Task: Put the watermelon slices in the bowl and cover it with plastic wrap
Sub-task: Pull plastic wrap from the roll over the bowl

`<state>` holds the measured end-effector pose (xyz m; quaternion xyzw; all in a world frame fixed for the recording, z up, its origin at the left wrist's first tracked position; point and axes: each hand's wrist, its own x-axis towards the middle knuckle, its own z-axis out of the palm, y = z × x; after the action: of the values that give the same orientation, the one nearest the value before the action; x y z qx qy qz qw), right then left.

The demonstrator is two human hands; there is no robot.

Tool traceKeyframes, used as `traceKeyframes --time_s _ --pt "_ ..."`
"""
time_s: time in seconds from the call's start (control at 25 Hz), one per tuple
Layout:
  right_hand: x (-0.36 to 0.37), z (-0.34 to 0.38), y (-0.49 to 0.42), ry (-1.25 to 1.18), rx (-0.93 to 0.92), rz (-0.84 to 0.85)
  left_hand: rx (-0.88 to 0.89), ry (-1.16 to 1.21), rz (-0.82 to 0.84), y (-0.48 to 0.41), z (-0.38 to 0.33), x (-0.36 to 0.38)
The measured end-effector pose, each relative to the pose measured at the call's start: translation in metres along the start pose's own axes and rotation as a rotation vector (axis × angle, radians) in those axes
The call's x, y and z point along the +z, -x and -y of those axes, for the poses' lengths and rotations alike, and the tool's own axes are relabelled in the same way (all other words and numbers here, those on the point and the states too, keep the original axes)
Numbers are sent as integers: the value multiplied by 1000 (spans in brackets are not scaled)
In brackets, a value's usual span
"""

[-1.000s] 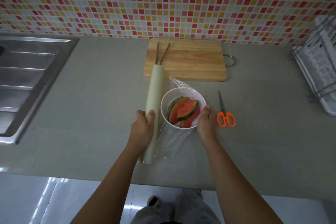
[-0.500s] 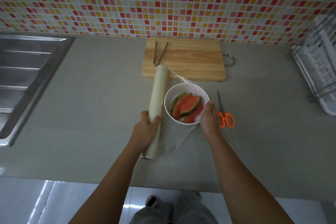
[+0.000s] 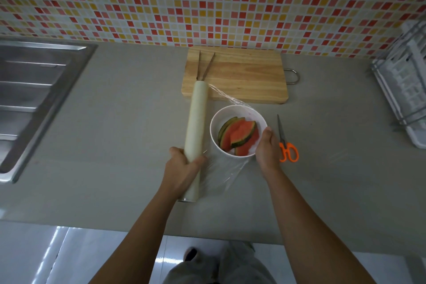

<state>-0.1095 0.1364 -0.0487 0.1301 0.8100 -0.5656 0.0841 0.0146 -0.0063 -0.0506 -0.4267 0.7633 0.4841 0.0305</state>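
Observation:
A white bowl [image 3: 234, 112] stands on the grey counter and holds red watermelon slices [image 3: 239, 136] with green rind. A long cream roll of plastic wrap [image 3: 197, 120] lies just left of the bowl, its far end on the cutting board. My left hand [image 3: 183, 168] grips the roll near its close end. A clear sheet of wrap [image 3: 219, 173] runs from the roll across the bowl. My right hand [image 3: 267, 150] presses on the bowl's right rim, over the film.
A wooden cutting board [image 3: 242, 78] with metal tongs [image 3: 205, 64] lies behind the bowl. Orange-handled scissors [image 3: 285, 143] lie right of my right hand. A steel sink [image 3: 34, 94] is at the left, a white dish rack [image 3: 405, 90] at the far right.
My left hand has shifted its grip on the roll and drawn it slightly further from the bowl. My right hand stays on the bowl's right rim.

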Motion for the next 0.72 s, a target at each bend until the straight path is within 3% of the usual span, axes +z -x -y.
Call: traceKeyframes --time_s 0.16,0.36,0.72 --pt "1 -2 -1 -10 6 3 113 -108 -46 -1 6 -3" --pt "1 -2 -2 -20 14 3 70 -150 -65 1 10 0" --pt "2 -2 -4 -48 66 40 77 -38 -74 -1 17 3"
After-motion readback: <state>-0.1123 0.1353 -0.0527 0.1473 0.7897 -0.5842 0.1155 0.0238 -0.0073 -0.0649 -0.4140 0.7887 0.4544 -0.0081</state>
